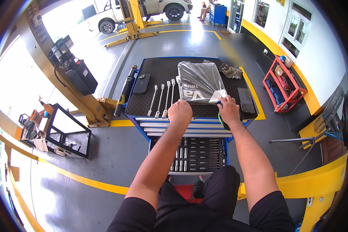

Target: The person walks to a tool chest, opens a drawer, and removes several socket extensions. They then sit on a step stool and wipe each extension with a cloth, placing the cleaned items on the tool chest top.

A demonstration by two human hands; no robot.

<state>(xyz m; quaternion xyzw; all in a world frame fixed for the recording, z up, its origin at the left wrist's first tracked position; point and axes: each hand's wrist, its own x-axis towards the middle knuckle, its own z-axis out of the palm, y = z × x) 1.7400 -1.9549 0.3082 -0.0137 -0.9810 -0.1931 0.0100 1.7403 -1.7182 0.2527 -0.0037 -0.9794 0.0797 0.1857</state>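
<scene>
My left hand is closed in a fist at the near edge of the tool cabinet's black perforated top. It appears to grip a silver double-ended socket wrench, whose head shows above the fist. Several similar wrenches lie in a row to its left. A grey plastic bag with white print lies flat to its right. At the bag's near right corner, my right hand is closed around a dark thing with blue and green parts, mostly hidden by the fingers.
A phone, a crumpled rag and a dark flat case lie on the top. Below, an open drawer holds sockets. A black cart stands left, a red cart right. Yellow lift arms flank me.
</scene>
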